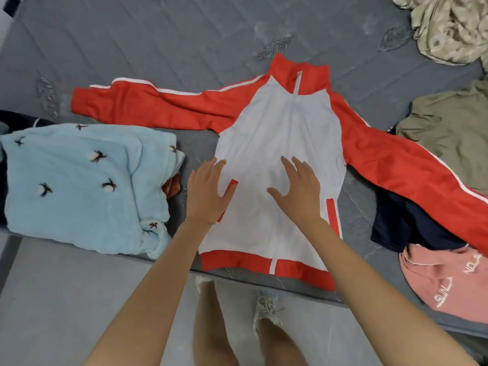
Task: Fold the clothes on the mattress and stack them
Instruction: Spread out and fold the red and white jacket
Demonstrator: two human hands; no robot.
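Spread flat and front up on the grey mattress (158, 43), near its front edge: a red and white jacket (280, 133), zipped up, collar pointing away, both sleeves stretched out to the sides. On its lower front, left of the zip, the left hand (204, 192), palm down, fingers straight and slightly apart, covering part of a red pocket trim. Just right of the zip, the right hand (298, 190), likewise flat on the white cloth, fingers spread, thumb out. No pinching or curling by either.

Just beside the jacket on the left, a folded light blue fleece (74, 186) with small dark marks, lying on something dark. Under the jacket's right sleeve, a navy garment (401, 225); touching that, at the mattress edge, a pink garment (443, 283) with white lettering. Farther back on the right, an olive shirt (454, 128); in the far corner, a crumpled pale patterned cloth (449, 25). Below the mattress edge, grey floor (66, 299), bare legs and a laced shoe (266, 310).
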